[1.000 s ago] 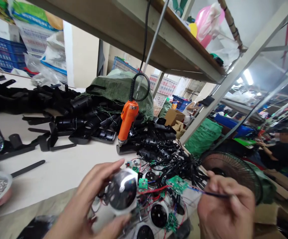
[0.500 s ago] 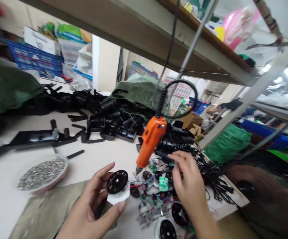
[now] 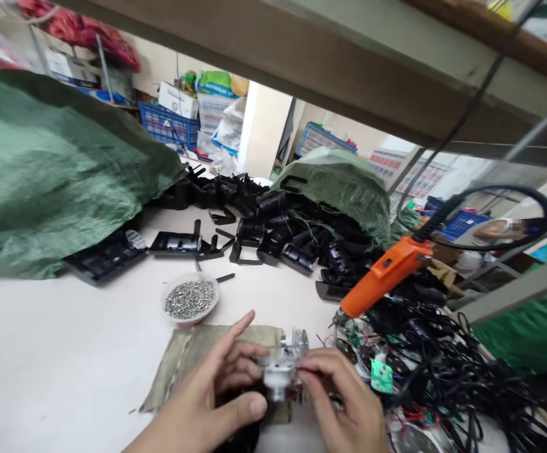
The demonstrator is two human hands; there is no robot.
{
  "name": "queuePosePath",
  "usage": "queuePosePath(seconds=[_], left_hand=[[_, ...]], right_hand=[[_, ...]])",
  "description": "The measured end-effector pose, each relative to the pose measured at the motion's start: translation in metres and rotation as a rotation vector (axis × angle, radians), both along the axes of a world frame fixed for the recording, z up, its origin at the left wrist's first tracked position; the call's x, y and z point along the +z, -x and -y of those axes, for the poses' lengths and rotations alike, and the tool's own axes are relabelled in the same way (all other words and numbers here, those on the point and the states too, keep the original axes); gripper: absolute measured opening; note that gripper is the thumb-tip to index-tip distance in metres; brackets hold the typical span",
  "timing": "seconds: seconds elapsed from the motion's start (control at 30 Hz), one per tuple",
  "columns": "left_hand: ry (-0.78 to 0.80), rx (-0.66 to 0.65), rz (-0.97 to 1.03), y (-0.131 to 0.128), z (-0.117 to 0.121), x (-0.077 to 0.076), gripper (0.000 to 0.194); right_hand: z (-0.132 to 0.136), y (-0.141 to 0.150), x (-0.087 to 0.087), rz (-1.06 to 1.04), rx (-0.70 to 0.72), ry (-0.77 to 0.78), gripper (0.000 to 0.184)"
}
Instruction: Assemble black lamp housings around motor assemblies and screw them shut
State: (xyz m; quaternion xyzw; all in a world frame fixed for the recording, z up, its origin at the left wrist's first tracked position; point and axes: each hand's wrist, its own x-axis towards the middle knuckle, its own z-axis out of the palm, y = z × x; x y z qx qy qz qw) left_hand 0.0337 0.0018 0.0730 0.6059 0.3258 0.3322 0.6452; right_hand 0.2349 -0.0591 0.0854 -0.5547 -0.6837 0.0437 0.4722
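On the white bench (image 3: 65,352), the flat olive cloth (image 3: 176,358) sits well left of the right edge. The left hand (image 3: 203,393) grasps the clear-and-white plastic part (image 3: 277,376) just right of its fingers, long axis roughly upright, kinda blurry tho. The right hand (image 3: 343,399) pinches its right side, so neither's nearer. The orange power screwdriver (image 3: 377,280) hangs toward the bench's right edge.

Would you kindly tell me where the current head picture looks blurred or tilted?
Head view: the clear part between the left hand and right hand is blurred; also in the head view, the shelf slants across the top, suggesting camera tilt.
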Motion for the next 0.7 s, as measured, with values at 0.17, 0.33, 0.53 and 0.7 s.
queuePosePath(seconds=[0.17,0.33,0.53,0.7], left_hand=[[-0.653,0.012,-0.427,0.036,0.013,-0.025,0.022],[-0.831,0.006,-0.553,0.032,0.014,-0.044,0.005],[-0.758,0.187,-0.528,0.034,0.015,-0.047,0.023],[-0.533,0.267,-0.416,0.033,0.015,-0.071,0.08]], right_hand=[[-0.004,-0.018,0.014,-0.577,-0.186,0.131,0.019],[-0.009,-0.023,0.026,-0.781,-0.152,0.177,0.018],[-0.025,-0.002,0.039,0.41,0.169,0.174,0.006],[-0.051,0.03,0.026,0.706,0.287,0.224,0.012]])
